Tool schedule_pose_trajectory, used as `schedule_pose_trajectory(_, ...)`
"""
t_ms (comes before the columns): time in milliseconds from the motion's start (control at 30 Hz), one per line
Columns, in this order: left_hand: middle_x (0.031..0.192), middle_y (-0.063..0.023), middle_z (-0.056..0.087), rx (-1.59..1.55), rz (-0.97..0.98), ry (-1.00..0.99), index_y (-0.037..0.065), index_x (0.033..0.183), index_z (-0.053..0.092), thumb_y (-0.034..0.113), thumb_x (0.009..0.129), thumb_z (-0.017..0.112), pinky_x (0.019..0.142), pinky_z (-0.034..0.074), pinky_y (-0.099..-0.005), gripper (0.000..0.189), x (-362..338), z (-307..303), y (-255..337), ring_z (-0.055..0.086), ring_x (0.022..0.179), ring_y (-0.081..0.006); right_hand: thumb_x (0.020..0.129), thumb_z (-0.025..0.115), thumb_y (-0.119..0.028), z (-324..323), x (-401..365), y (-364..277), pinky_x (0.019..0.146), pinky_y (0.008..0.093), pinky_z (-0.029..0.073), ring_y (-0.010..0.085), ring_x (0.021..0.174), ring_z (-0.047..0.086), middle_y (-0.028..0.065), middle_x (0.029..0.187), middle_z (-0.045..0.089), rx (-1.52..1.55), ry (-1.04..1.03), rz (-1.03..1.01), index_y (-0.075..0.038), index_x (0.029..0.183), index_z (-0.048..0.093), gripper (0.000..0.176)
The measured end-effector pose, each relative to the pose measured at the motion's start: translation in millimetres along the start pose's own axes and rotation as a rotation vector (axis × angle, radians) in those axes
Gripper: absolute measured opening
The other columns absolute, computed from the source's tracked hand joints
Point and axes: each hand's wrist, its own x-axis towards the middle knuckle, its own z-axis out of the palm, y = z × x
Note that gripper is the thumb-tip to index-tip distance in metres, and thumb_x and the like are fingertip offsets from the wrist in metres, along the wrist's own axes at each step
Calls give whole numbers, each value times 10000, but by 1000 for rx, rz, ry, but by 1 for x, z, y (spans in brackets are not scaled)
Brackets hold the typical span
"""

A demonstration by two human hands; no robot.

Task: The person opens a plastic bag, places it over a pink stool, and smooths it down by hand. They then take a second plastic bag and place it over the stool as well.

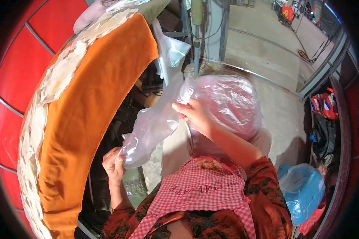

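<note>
A clear plastic bag (153, 125) is stretched between my two hands over my lap. My left hand (114, 162) pinches its lower left end. My right hand (193, 113) grips its upper right part between thumb and fingers. Just beyond my right hand, a large, full, pinkish bundle in clear plastic (229, 104) rests against my knees. I cannot make out what is inside it. Above the stretched bag, more thin plastic (173, 49) hangs by the orange cloth's edge.
Orange cloth (95, 99) with a ragged white layer (64, 75) curves along my left. A metal pole (196, 51) stands ahead. At lower right sits a blue plastic-wrapped bundle (303, 193), below a shelf with dark cloth (323, 137). A doorway (263, 46) opens ahead right.
</note>
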Motion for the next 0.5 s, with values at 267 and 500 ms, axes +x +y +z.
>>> schedule_pose_trajectory(267, 700, -99, 558, 93, -49, -33, -38, 904, 649, 246, 931, 622, 553, 401, -297, 287, 0, 5, -8, 529, 600, -196, 871, 700, -167, -9, -12, -3, 577, 224, 403, 58, 669, 515, -20, 750, 604, -43, -189, -106, 3, 863, 664, 174)
schedule_pose_trajectory(500, 803, -130, 571, 652, 53, 185, -18, 924, 635, 37, 839, 652, 674, 451, -316, 103, 18, 29, -12, 560, 712, -242, 835, 734, -179, -1, -19, -17, 543, 256, 379, 54, 607, 435, -19, 619, 517, -382, -118, -294, -1, 713, 592, 258)
